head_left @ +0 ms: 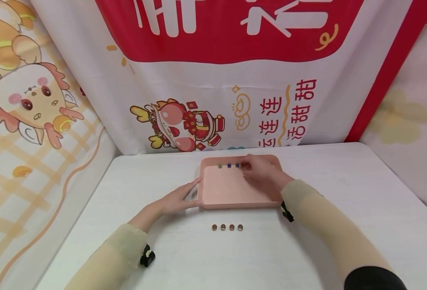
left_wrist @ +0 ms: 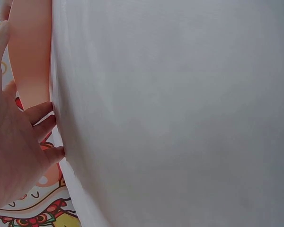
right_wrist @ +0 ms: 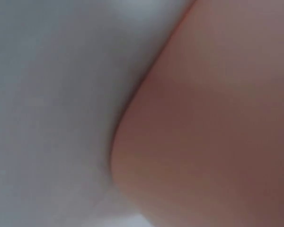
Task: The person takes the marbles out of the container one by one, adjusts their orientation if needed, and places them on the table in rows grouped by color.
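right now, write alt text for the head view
A right hand reaches to a row of small coloured balls in a shallow pink rectangular tray, a left hand touching its side. Four brownish balls lie on the white tabletop.

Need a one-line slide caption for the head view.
Right hand at a row of small round multicoloured beads in a shallow pink rectangular tray, left hand touching its side.

My left hand (head_left: 175, 200) spreads its fingers (left_wrist: 39, 112); my right hand (head_left: 261, 168) reaches farther forward, fingertips bent, forearms (head_left: 329, 223) slanting inward

Tray (head_left: 224, 187) is pink, beads (head_left: 229, 165) grn/blue/brn, tbl (head_left: 184, 257) wht, L wall (head_left: 8, 169) checked.
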Tool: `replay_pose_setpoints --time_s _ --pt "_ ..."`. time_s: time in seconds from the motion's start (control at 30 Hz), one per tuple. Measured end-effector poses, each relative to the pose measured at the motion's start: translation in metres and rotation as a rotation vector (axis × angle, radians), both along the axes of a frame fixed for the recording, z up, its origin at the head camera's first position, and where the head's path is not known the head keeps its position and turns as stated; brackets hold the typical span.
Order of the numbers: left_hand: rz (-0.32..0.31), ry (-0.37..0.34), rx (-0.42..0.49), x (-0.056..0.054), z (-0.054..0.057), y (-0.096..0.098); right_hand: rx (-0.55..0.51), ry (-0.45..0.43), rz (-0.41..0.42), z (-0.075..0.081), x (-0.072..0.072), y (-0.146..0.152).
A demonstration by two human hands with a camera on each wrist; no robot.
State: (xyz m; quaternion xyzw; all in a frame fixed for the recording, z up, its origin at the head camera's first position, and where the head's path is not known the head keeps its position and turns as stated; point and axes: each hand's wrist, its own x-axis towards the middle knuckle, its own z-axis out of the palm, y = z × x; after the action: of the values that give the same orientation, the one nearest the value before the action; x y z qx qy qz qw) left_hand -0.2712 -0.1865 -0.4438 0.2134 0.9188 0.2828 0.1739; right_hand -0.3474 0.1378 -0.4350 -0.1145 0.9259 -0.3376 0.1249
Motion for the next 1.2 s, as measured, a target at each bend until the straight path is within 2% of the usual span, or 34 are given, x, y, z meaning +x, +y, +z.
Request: replay_pose_setpoints --time_s 0.1,0.27,0.43,0.53,0.7,0.87,1.0,1.2 --pt "0.004 -0.007 -0.001 0.000 0.001 0.001 -0.011 -0.012 -0.026 -0.003 0.000 0.000" --pt "-0.005 -0.001 0.007 0.000 0.001 0.001 0.026 0.024 -0.032 -0.004 0.000 -0.001" --pt "-0.002 0.004 0.000 0.000 0.001 0.002 -0.033 -0.037 -0.082 -0.002 0.002 -0.002" --pt "0.008 0.002 -0.003 0.001 0.001 0.002 0.012 -0.005 -0.046 0.000 0.002 -0.002" --pt "0.023 -0.004 -0.013 0.001 0.001 0.003 0.133 0.096 0.022 -0.003 -0.003 0.000" --pt "0.017 -0.005 -0.010 0.001 0.001 0.003 0.126 0.110 0.041 -0.008 -0.004 0.002" --pt "0.022 -0.011 -0.015 0.002 0.002 0.003 0.078 0.109 0.030 -0.011 -0.003 0.003" --pt "0.035 -0.016 -0.012 0.003 0.003 0.002 0.091 0.149 0.069 -0.011 -0.004 0.002"
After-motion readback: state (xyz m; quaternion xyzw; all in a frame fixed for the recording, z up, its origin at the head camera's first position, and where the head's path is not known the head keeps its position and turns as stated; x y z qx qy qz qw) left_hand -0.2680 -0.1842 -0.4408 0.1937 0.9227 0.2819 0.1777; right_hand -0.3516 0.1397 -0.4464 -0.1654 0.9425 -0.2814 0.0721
